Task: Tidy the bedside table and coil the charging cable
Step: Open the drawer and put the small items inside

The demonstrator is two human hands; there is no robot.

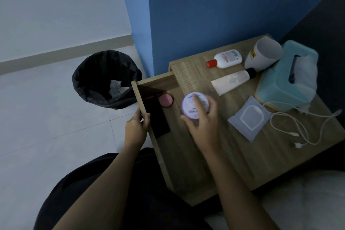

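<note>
Drawer (156, 81) holds pink compact (165, 100) and black slab (156, 117).

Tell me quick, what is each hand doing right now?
Left hand: closed, gripping the front edge of the open drawer.
Right hand: closed, holding the round purple jar over the table.

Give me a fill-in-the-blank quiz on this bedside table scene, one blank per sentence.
1. The jar is held by the ____ hand.
2. The left hand grips the front of the open ____.
3. The bottle lying on the table has a ____ cap.
4. The bin on the floor has a ____ liner.
Missing words: right; drawer; red; black.
</note>
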